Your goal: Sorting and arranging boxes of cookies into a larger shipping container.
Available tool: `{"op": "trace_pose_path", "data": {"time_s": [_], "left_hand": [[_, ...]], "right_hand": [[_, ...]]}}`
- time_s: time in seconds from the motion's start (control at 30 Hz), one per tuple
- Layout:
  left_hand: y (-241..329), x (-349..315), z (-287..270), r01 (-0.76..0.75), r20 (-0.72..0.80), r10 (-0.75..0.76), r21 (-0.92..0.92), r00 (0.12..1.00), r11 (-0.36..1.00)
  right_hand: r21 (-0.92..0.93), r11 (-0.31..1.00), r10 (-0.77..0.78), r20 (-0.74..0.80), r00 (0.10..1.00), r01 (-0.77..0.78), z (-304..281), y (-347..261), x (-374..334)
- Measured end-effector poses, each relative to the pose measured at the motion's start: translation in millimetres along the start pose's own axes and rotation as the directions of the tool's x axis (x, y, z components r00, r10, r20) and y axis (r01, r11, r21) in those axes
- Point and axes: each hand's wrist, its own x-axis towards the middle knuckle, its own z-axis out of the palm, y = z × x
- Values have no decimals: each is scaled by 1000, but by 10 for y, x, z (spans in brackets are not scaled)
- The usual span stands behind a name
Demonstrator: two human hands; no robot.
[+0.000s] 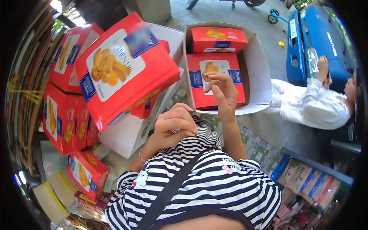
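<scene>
The right hand (221, 89) is raised with its fingers curled loosely and nothing gripped in it, hovering in front of a red biscuit box (199, 100) that lies flat in an open white carton (260, 73) beside a second red box (218, 40). The left hand (173, 125) is bunched closed on the striped shirt fabric (199, 134) at the chest. To the left, a large tilted red box (119, 69) tops a stack of red boxes (65, 115), and at far right a person in white (314, 105) leans toward a blue vehicle (318, 38).
</scene>
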Motion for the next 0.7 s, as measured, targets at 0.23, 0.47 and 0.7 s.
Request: {"op": "trace_pose_path", "data": {"time_s": [0.23,0.47,0.7], "left_hand": [[-679,97,319,619,-23,-633,-185,773,763],[-1751,237,727,701,-429,-834,-472,348,535],[-2572,13,536,684,-396,-905,-617,158,390]], "right_hand": [[-202,925,244,-333,911,-321,-982,386,-318],[-651,613,296,-336,894,-448,-1864,812,-124],[-608,500,621,-245,744,-617,-2476,1276,221]]}}
